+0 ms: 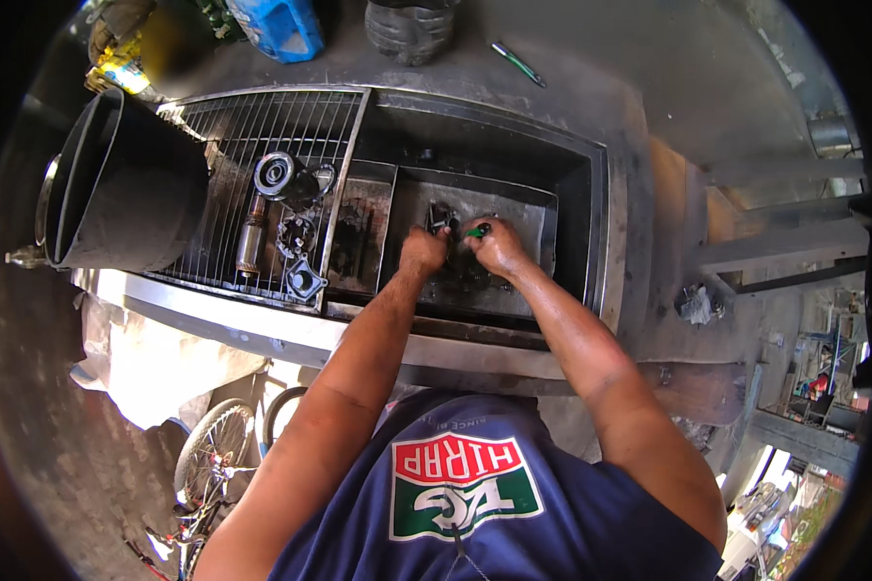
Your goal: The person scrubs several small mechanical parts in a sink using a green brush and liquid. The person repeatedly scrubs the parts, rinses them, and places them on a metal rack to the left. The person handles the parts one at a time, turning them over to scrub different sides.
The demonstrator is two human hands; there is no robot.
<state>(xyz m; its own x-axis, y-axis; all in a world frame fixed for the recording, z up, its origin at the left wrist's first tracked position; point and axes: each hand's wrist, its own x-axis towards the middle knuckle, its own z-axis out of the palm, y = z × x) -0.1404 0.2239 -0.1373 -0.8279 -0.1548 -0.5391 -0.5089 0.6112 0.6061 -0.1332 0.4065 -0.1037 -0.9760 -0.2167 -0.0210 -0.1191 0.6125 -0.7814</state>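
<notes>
Head view: left fingers clasp a dark metal part, right fingers a slim green handle.

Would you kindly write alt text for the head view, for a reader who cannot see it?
A person's left hand holds a dark part and the right hand a green tool over a metal tray in a dark basin; to the left, metal parts lie on a wire rack.
</notes>
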